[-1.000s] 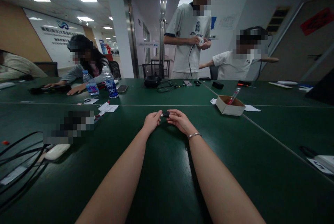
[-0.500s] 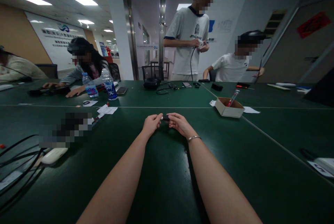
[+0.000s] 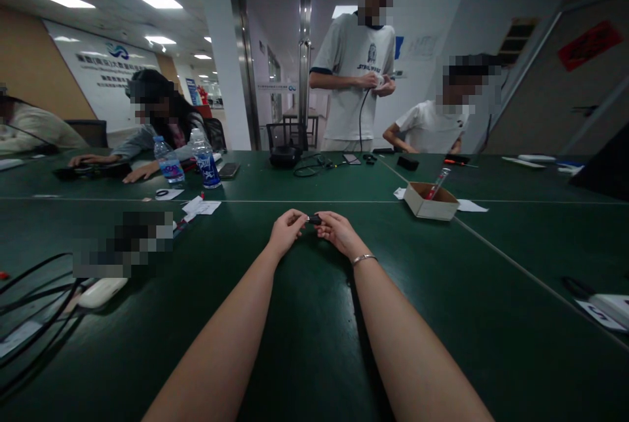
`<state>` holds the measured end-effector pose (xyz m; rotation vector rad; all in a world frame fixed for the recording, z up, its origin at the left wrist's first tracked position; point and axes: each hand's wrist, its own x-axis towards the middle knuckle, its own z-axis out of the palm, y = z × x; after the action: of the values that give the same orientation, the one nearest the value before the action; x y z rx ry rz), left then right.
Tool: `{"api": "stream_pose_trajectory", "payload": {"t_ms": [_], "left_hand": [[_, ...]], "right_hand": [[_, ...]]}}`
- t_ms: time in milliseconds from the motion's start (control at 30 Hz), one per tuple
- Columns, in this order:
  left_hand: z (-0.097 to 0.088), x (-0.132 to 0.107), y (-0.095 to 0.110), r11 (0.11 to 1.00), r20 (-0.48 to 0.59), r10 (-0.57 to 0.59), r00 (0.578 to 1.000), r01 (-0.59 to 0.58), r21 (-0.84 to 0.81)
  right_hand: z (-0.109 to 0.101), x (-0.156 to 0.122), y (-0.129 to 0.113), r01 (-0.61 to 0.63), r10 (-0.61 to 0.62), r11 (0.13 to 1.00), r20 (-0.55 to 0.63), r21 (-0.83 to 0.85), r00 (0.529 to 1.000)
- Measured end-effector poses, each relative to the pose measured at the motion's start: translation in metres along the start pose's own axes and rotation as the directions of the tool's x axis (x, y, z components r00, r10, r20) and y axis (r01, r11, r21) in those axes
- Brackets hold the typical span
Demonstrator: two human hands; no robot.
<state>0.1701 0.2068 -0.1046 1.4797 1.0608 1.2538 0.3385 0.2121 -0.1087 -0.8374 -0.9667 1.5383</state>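
Note:
Both my hands meet above the green table, pinching a small black stick with a silvery end (image 3: 314, 219), which looks like a USB stick. My right hand (image 3: 337, 232) grips its black body between thumb and fingers. At the silvery left end, the thumb and fingertips of my left hand (image 3: 285, 232) are closed. Fingers cover part of the stick, so its full shape is hidden. A metal bracelet (image 3: 364, 259) circles my right wrist.
The green table (image 3: 304, 343) spreads all around. An open box (image 3: 431, 207) with a tube in it stands at right. Left are two water bottles (image 3: 206, 161), papers (image 3: 202, 206), black cables (image 3: 37, 307) and a white device (image 3: 102, 292). Several people are across the table.
My hands stay nearly in place, still pinching the black stick, with my left fingertips shifted slightly upward. The seated person at right has drawn an arm in.

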Motion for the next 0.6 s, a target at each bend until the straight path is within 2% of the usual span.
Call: {"api": "stream_pose_trajectory", "payload": {"t_ms": [200, 467, 600], "left_hand": [[0.001, 0.0008, -0.0011, 0.999, 0.011, -0.027, 1.0, 0.027, -0.025], [0.0026, 0.0021, -0.0015, 0.999, -0.034, -0.05, 0.998, 0.05, 0.01], [0.0025, 0.001, 0.0007, 0.999, -0.024, -0.029, 0.999, 0.03, 0.02]], "right_hand": [[0.0001, 0.001, 0.0005, -0.011, 0.011, 1.0, 0.002, -0.011, 1.0], [0.0007, 0.0011, 0.0013, -0.003, 0.004, 1.0, 0.01, -0.022, 1.0], [-0.0007, 0.0026, 0.0026, 0.001, -0.001, 1.0, 0.013, -0.023, 1.0]]}}
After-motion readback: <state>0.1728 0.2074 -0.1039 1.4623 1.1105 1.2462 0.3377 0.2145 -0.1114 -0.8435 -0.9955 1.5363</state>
